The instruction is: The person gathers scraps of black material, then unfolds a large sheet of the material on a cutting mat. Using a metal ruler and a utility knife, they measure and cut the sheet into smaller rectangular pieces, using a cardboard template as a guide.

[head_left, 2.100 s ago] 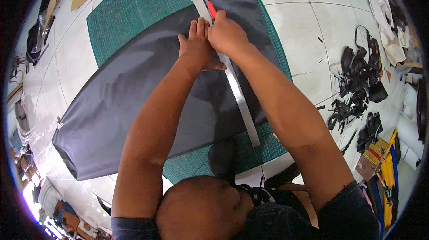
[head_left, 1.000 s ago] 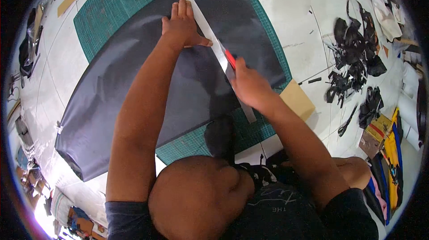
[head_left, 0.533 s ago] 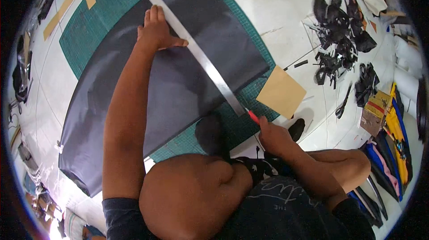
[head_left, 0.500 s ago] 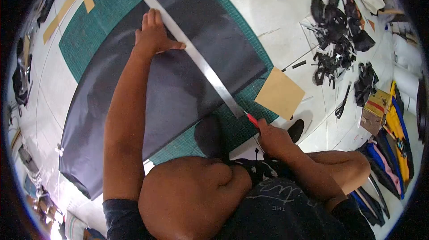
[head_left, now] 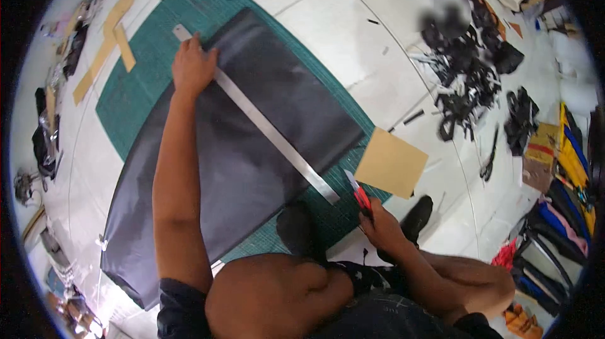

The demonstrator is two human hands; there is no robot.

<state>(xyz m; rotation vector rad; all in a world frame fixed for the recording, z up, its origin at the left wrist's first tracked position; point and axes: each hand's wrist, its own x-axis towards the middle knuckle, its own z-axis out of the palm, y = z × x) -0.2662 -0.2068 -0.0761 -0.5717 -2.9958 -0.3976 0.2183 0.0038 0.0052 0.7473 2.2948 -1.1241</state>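
Observation:
A long metal ruler (head_left: pixel 277 140) lies diagonally across a sheet of black material (head_left: pixel 246 169), its near end over the green cutting mat (head_left: pixel 142 83). My left hand (head_left: pixel 194 69) is closed over the ruler near its far end, fingers across it and thumb along the right side. In my right hand (head_left: pixel 382 225) is a red utility knife (head_left: pixel 360 196), its blade bare and pointing away from me. The blade tip is just right of the ruler's near end, above the mat. A tan square of card (head_left: pixel 392 162) lies right beside the knife.
Black scraps (head_left: pixel 469 74) are heaped on the tiled floor at the right. Tan card strips (head_left: pixel 113 42) lie at the upper left, partly on the mat. Coloured material and a small box (head_left: pixel 541 157) stand along the right edge. My feet rest near the mat's front.
My left hand has moved along the ruler to its far end. The knife has come away from the ruler's near end and its blade is now in plain sight. The view has shifted.

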